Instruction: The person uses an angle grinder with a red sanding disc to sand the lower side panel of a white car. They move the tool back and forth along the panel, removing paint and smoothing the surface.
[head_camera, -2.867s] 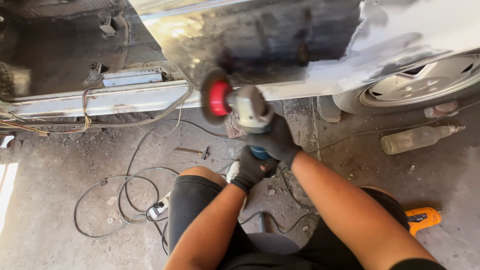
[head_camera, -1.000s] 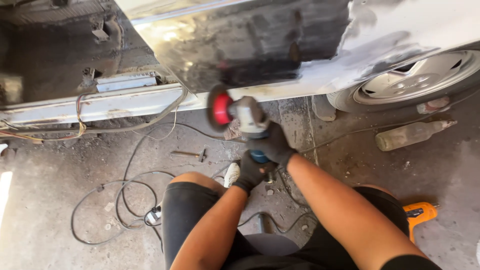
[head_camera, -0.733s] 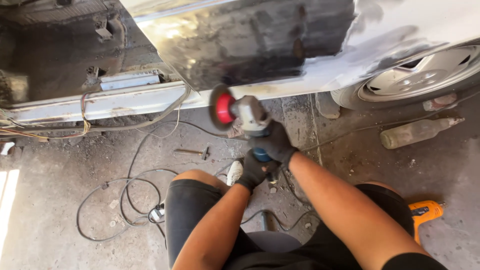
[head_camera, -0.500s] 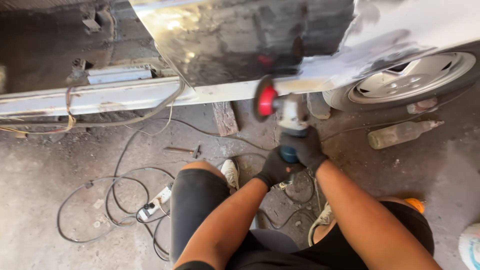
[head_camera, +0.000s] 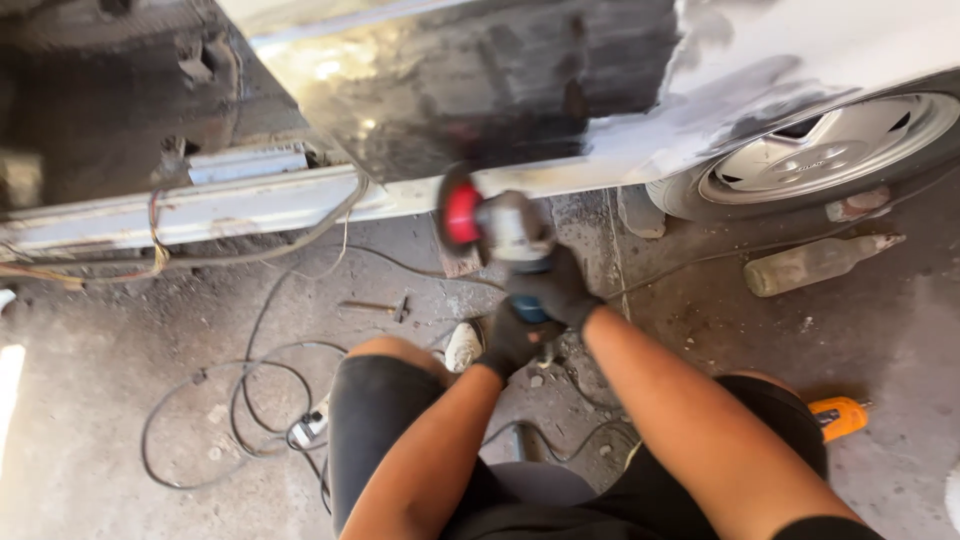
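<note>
Setting: dusty grey concrete floor (head_camera: 90, 420) beside a white car body with a sanded dark door panel (head_camera: 480, 90). Right hand (head_camera: 556, 286), black-gloved: fingers wrapped tight around the grey metal angle grinder with red disc (head_camera: 497, 226). Left hand (head_camera: 512, 338), black-gloved: fingers closed on the grinder's blue rear handle, nearer the body. Grinder's long axis runs up and left from the hands; disc sits at the panel's lower edge by the white sill (head_camera: 250, 205). Nearby: black looped cable (head_camera: 230, 400), dusty bottle (head_camera: 815, 265), alloy wheel (head_camera: 825, 150), orange tool (head_camera: 840, 416).
</note>
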